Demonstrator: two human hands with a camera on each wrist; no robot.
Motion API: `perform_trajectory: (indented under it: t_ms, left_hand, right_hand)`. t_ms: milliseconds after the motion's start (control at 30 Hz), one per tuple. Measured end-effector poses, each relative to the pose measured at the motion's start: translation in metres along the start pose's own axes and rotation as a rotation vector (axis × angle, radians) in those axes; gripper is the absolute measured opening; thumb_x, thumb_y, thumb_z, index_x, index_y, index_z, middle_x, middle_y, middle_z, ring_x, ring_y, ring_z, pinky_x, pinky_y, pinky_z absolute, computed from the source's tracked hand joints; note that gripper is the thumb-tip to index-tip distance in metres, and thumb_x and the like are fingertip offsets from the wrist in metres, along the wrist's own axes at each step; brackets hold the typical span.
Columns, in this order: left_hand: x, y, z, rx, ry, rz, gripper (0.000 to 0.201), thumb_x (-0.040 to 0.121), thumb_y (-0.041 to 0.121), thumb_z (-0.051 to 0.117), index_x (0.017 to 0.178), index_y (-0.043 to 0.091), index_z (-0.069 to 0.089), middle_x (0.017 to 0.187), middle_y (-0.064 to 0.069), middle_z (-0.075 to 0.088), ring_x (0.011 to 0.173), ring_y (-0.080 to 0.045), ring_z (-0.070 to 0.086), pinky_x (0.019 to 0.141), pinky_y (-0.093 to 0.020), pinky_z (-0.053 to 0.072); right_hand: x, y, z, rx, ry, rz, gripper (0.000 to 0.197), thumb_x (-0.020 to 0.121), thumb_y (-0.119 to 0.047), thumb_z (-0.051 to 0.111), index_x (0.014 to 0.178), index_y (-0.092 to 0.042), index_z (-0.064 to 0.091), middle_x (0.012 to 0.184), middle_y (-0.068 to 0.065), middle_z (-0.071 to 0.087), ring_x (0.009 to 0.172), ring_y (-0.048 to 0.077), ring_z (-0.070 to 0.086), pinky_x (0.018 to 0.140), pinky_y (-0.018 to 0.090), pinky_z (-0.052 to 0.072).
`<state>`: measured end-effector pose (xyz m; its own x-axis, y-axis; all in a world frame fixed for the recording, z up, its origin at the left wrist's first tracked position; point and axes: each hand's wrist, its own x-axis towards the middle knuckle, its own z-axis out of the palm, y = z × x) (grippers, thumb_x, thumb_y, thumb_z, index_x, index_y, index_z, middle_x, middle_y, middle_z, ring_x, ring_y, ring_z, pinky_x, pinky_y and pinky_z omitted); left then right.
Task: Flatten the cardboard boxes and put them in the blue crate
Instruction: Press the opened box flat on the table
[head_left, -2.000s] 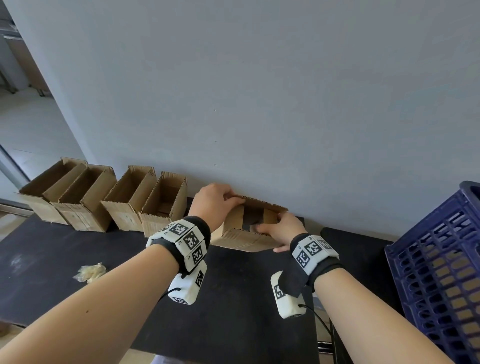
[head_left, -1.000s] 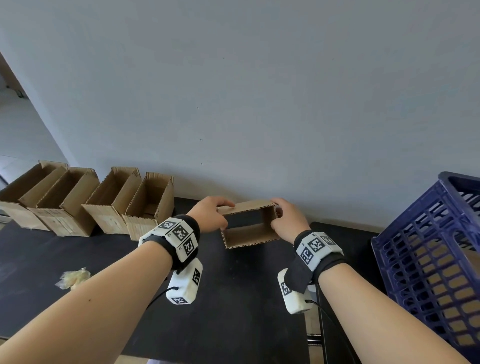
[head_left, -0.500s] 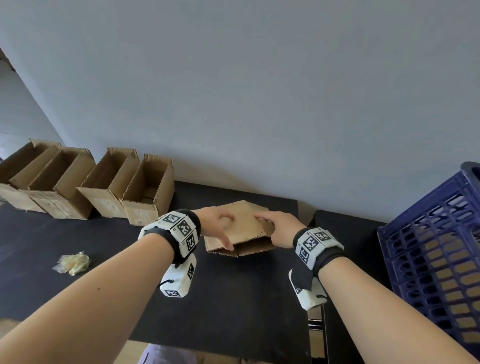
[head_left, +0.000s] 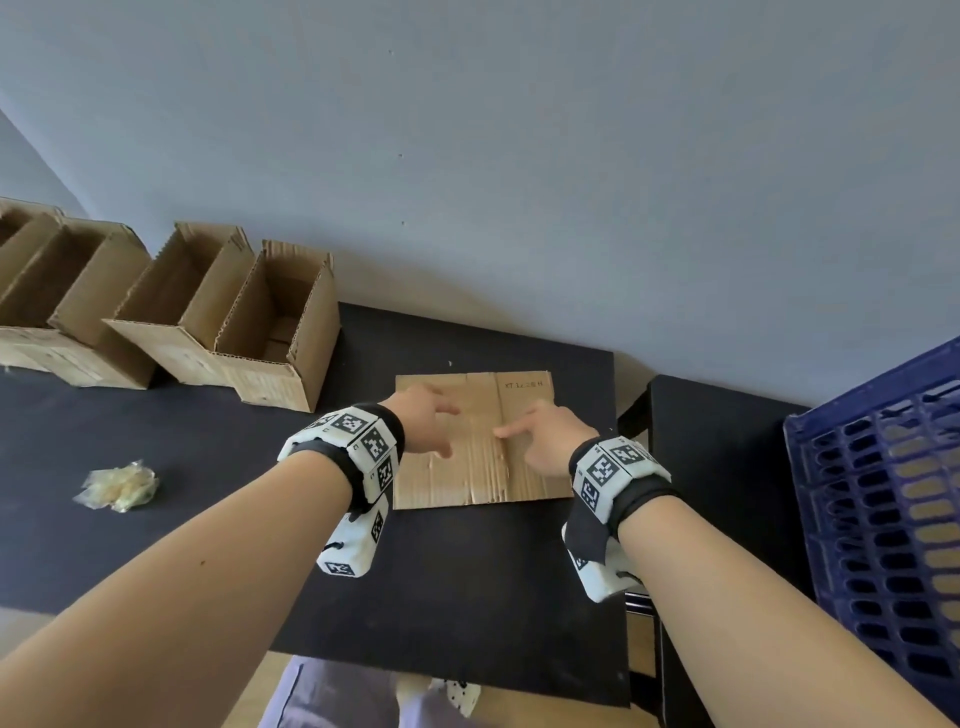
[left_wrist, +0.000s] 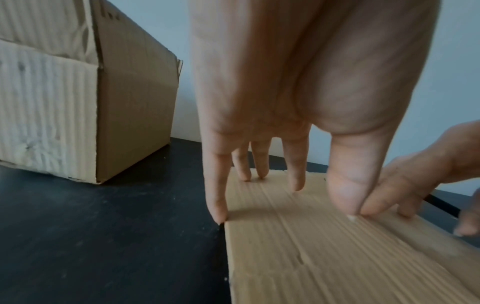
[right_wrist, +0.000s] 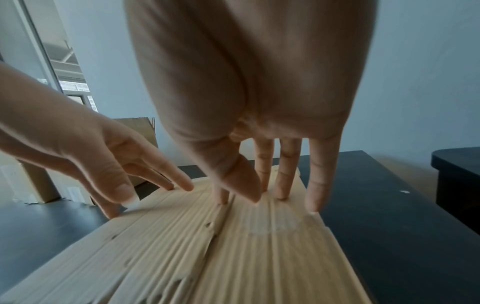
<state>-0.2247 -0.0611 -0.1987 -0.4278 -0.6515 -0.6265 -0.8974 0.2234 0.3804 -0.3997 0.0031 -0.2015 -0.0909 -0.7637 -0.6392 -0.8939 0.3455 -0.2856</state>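
Note:
A flattened cardboard box (head_left: 483, 478) lies on the black table (head_left: 208, 519) near the wall. My left hand (head_left: 423, 428) presses on its left half with straight spread fingers (left_wrist: 296, 181), the little finger at the sheet's left edge. My right hand (head_left: 545, 439) presses its right half, fingers (right_wrist: 285, 185) straight on the ribbed cardboard (right_wrist: 233, 257). In the left wrist view the cardboard (left_wrist: 324, 257) fills the lower right. Several upright open boxes (head_left: 280, 332) stand in a row at the back left. The blue crate (head_left: 883, 519) stands at the right edge.
A crumpled clear wrapper (head_left: 118, 486) lies on the table's left part. A second dark surface (head_left: 727, 467) carries the crate, with a gap between it and the table. The grey wall runs close behind. The nearest upright box (left_wrist: 91, 102) stands just left of my left hand.
The box went from held open between both hands to collapsed and lying flat on the table. Both hands moved from gripping its sides to pressing down on top.

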Motion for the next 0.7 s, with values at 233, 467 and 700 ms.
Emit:
perform_trajectory:
  t_ms: [233,467,700]
  left_hand:
    - [0.012,-0.003,0.001,-0.058,0.033,-0.009,0.054,0.086,0.015,0.064,0.136,0.029,0.049,0.154,0.001,0.022,0.137,-0.025,0.032,0.11,-0.039,0.035]
    - [0.011,-0.005,0.001,-0.086,0.021,-0.008,0.052,0.088,0.015,0.062,0.136,0.029,0.049,0.154,0.003,0.019,0.138,-0.024,0.03,0.112,-0.04,0.033]
    - [-0.001,-0.006,-0.011,-0.358,0.309,0.059,0.033,0.086,0.011,0.062,0.117,0.021,0.065,0.14,-0.004,0.046,0.127,-0.021,0.045,0.094,-0.024,0.036]
  right_hand:
    - [0.009,0.0,-0.001,0.037,0.01,0.025,0.06,0.081,0.0,0.04,0.116,-0.044,0.062,0.141,-0.002,0.035,0.125,0.025,0.042,0.095,0.035,0.041]
    - [0.001,-0.002,0.001,0.078,0.011,0.004,0.061,0.085,0.005,0.038,0.122,-0.038,0.06,0.145,-0.001,0.031,0.137,0.024,0.027,0.108,0.039,0.034]
    - [-0.016,0.009,-0.022,0.303,0.184,-0.09,0.058,0.087,0.005,0.037,0.124,-0.032,0.061,0.142,-0.001,0.048,0.132,0.019,0.043,0.107,0.029,0.037]
